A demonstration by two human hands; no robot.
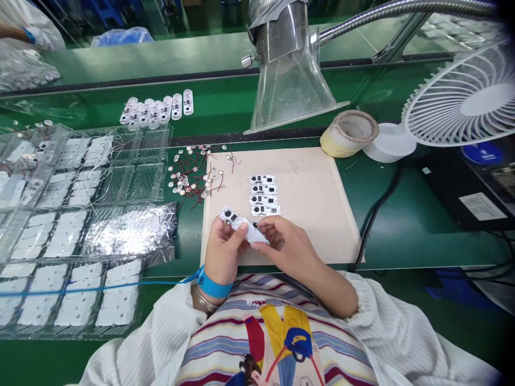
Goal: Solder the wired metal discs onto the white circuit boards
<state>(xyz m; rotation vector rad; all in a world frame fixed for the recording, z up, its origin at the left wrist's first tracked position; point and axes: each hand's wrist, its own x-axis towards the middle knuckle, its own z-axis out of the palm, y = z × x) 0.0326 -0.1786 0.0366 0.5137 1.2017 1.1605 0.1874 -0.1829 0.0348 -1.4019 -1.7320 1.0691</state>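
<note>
Hood (pixel 287 86) made of clear, glossy plastic; hose (pixel 362 19) sheathed in ribbed, shiny metal. Fan (pixel 486 100) moulded in smooth plastic. Trays (pixel 139 183) formed of glossy, clear plastic. Bag (pixel 166 233) wrinkled, mirror-bright. Mat (pixel 317 214) surfaced matt, paper-like. Bench (pixel 382 225) coated smooth. Sleeves (pixel 161 327) knitted in ribbed, matt cloth. Board (pixel 254 234) finished smooth.

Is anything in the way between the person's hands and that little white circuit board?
No, nothing that I can see: the left hand and right hand both touch the white circuit board directly.
</note>
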